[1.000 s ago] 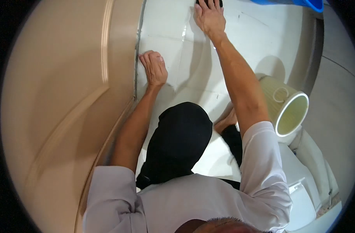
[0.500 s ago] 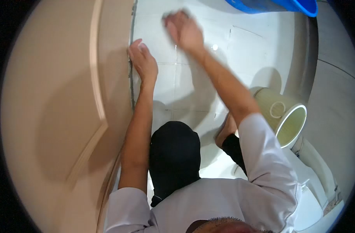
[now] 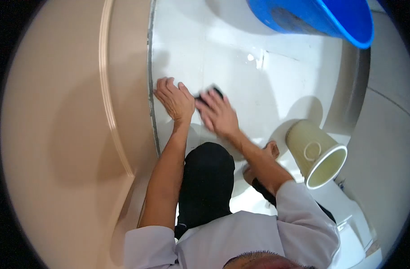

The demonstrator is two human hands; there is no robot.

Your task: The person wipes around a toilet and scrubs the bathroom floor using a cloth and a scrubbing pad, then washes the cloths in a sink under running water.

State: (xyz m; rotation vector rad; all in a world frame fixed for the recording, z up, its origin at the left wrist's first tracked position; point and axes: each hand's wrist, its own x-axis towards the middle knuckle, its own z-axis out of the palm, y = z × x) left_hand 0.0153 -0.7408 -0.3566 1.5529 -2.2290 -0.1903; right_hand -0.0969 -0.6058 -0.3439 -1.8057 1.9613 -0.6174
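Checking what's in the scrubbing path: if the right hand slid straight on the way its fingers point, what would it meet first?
Only bare white floor tile; the right hand, pressing a dark pad, points up-frame. The blue tub seems to sit right of that line, though depth is unclear.

A glossy white tiled floor (image 3: 241, 76) meets a beige panelled door (image 3: 79, 134), under bright reflected light.

This looks like a home bathroom: glossy white floor tiles (image 3: 241, 85), a beige panelled door (image 3: 79, 134), a blue plastic basin (image 3: 321, 18), a tipped cream waste bin (image 3: 317, 154), and probably a toilet (image 3: 348, 224) at the edge, partly cut off.
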